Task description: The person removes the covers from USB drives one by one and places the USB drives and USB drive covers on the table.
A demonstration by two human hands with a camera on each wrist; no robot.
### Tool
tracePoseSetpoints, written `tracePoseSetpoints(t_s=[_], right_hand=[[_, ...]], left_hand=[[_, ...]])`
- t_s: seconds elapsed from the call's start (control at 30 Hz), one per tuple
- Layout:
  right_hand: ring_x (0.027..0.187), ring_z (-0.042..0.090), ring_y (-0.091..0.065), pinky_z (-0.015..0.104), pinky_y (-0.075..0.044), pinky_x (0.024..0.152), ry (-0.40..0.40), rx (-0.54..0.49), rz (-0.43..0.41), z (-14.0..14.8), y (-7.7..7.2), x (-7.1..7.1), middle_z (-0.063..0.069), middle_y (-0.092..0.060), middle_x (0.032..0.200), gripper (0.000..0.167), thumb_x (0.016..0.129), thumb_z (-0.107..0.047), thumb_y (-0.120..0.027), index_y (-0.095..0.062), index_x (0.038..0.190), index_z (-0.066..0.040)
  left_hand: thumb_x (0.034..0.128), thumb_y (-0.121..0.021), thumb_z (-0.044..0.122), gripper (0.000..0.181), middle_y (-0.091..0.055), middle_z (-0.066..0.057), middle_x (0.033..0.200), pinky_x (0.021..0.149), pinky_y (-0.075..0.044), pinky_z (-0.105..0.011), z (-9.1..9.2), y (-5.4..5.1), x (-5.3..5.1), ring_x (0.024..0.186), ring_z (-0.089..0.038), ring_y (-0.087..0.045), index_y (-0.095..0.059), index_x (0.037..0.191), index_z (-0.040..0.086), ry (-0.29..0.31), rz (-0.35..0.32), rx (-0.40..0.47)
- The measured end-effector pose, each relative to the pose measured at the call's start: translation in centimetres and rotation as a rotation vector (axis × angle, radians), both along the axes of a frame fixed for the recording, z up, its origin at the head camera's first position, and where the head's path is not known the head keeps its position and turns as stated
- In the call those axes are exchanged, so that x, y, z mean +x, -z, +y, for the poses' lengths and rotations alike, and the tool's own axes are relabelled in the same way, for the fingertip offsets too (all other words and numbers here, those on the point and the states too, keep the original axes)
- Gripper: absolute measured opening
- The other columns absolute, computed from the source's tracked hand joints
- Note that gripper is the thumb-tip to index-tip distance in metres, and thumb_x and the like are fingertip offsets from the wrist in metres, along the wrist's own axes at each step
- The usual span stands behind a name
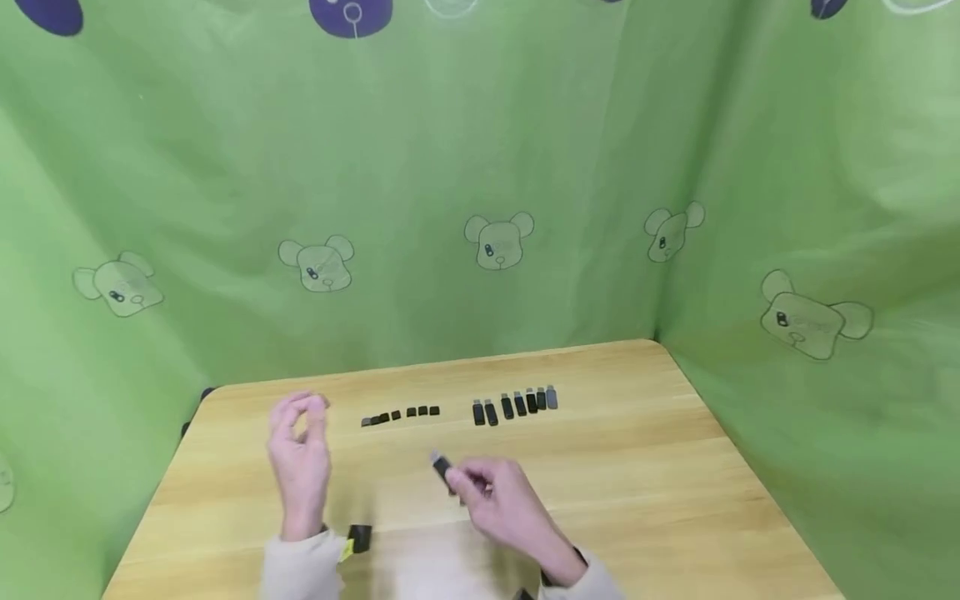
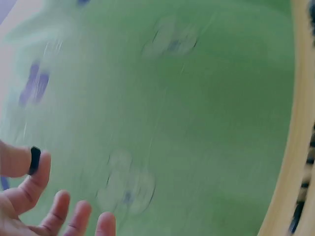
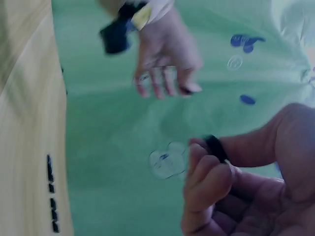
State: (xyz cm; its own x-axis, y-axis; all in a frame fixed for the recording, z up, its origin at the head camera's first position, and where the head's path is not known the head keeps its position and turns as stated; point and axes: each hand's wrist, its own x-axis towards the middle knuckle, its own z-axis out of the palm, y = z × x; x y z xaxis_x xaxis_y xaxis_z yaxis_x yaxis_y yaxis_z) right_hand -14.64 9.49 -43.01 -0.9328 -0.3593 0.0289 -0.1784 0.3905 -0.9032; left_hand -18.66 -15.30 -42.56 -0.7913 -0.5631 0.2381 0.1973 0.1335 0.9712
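Note:
My left hand (image 1: 300, 467) is raised above the left part of the table and pinches a small black cap (image 2: 34, 160) between thumb and index finger; its other fingers are spread loosely. Lower and to the right, my right hand (image 1: 512, 507) holds a black USB stick (image 1: 442, 467), its metal plug uncovered and pointing up and left. In the right wrist view, most of that stick is hidden by the fingers. Beyond the hands lie a row of several small black caps (image 1: 396, 415) and, right of it, a row of several uncapped USB sticks (image 1: 507, 407).
The wooden table (image 1: 637, 475) has rounded far corners. Green curtains (image 1: 420, 167) printed with bear heads hang behind it and at both sides. A small black box (image 1: 360, 537) is fixed at the left wrist.

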Motion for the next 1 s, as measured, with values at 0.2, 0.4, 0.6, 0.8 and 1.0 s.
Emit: tracePoseSetpoints(t_s=[0.2,0.4,0.6,0.8,1.0], right_hand=[[0.058,0.01,-0.047,0.018,-0.038,0.048,0.137,0.024,0.026,0.5,0.9,-3.5,0.001,-0.059,0.07,0.027,0.104,-0.025,-0.055,-0.068,0.086,-0.01],[0.052,0.012,-0.047,0.019,-0.037,0.043,0.209,0.007,0.002,1.1,1.8,-7.3,0.004,-0.059,0.067,0.033,0.105,-0.028,-0.054,-0.066,0.082,-0.009],[0.051,0.011,-0.047,0.023,-0.038,0.045,0.254,0.033,-0.063,0.9,3.9,-10.4,0.001,-0.06,0.067,0.034,0.106,-0.031,-0.052,-0.066,0.085,-0.007],[0.059,0.011,-0.046,0.022,-0.04,0.053,0.231,0.077,-0.13,-0.2,6.9,-12.5,0.01,-0.065,0.083,0.028,0.108,-0.023,-0.047,-0.059,0.09,-0.006],[0.055,0.009,-0.044,0.023,-0.042,0.056,0.266,0.065,-0.216,-1.6,9.2,-13.7,0.023,-0.068,0.123,0.035,0.106,-0.017,-0.05,-0.047,0.071,-0.012]], left_hand=[[0.1033,-0.059,0.031,0.028,-0.068,0.009,0.1,0.086,-0.05,-0.019,1.8,0.9,0.8,0.098,-0.004,-0.06,-0.068,0.105,0.005,0.103,-0.019,-0.096],[0.1007,-0.064,0.026,0.022,-0.075,0.003,0.093,0.079,-0.053,-0.02,2.2,2.5,1.1,0.089,-0.007,-0.068,-0.071,0.102,0.004,0.15,0.024,-0.082],[0.0993,-0.066,0.018,0.018,-0.076,0.006,0.085,0.073,-0.056,-0.022,2.2,3.4,1.4,0.081,-0.006,-0.07,-0.072,0.099,0.002,0.162,0.061,-0.076],[0.0985,-0.067,0.015,0.014,-0.077,0.007,0.083,0.074,-0.056,-0.02,2.1,3.8,1.7,0.081,-0.004,-0.07,-0.073,0.098,0.003,0.137,0.075,-0.086],[0.0977,-0.068,0.016,0.014,-0.078,-0.006,0.086,0.075,-0.059,-0.021,2.2,3.7,2.0,0.079,-0.006,-0.071,-0.074,0.099,0.004,0.141,0.036,-0.088]])
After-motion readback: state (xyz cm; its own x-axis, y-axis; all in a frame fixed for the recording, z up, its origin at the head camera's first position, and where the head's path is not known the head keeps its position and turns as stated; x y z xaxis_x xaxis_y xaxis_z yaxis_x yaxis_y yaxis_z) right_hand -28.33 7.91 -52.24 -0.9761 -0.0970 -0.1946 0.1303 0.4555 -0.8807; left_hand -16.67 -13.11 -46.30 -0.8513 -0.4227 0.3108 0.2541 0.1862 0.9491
